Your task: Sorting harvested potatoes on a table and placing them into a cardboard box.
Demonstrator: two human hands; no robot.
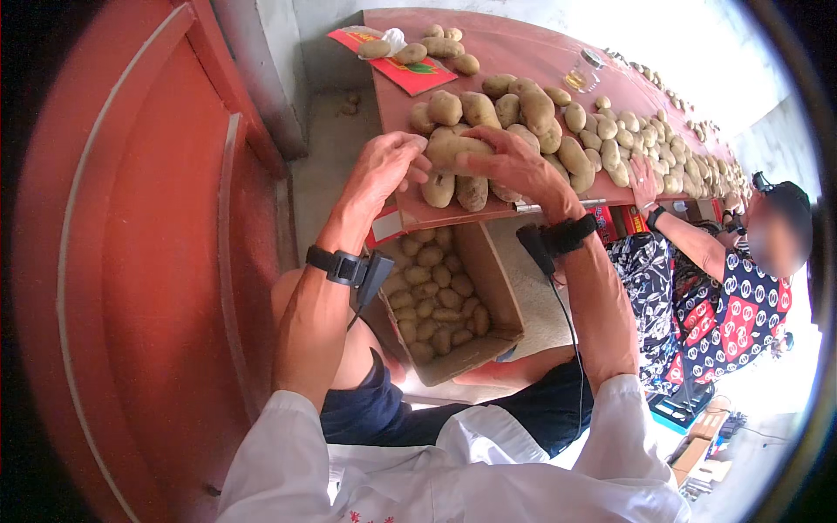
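My right hand (513, 163) curls its fingers around a large oblong potato (451, 151) at the near side of a potato heap (507, 108) on the red tabletop (418, 209). At the left end of that potato, my left hand (395, 160) is raised with its fingers bent and nothing seen in them; whether a fingertip touches the potato is unclear. Below the table edge, between my legs, stands an open cardboard box (503, 294) with many smaller potatoes (435, 294) inside.
A red printed cardboard piece (418, 82) with potatoes and white crumpled material (393, 40) lies at the table's far left. A glass jar (582, 72) stands behind the heap. More potatoes (628, 140) spread rightward, where a co-worker's hand (643, 182) rests. A red door (157, 261) is on the left.
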